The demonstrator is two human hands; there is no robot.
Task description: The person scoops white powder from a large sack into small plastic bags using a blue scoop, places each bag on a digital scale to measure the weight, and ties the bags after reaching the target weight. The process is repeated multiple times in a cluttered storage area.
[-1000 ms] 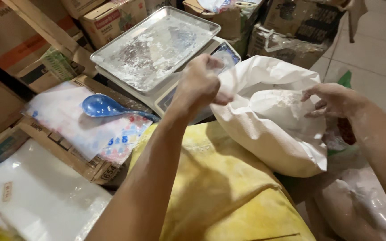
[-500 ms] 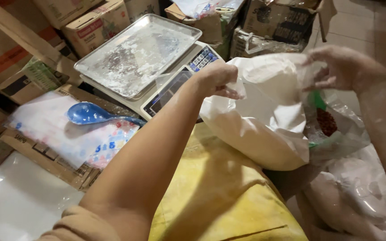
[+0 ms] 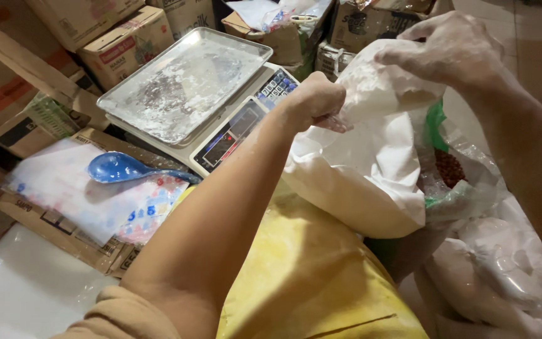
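My left hand (image 3: pixel 313 99) grips the near edge of a white sack of flour (image 3: pixel 362 182), which rests against a large yellow sack (image 3: pixel 308 270). My right hand (image 3: pixel 450 47), dusted with flour, pinches the sack's lifted top at the far side. Both hands hold the sack's mouth up, above its body. Just left of my left hand stands a digital scale (image 3: pixel 233 135) with a floury metal tray (image 3: pixel 183 81) on top.
A blue plastic scoop (image 3: pixel 120 168) lies on a printed bag over a cardboard box (image 3: pixel 64 235). Cardboard boxes (image 3: pixel 127 41) crowd the back and left. A clear bag of brown grains (image 3: pixel 450 169) and floury plastic bags (image 3: pixel 503 276) sit at the right.
Both hands have risen and drawn the sack's top upward. My right hand moved from the sack's side to its raised mouth. The view shifted slightly down and left.
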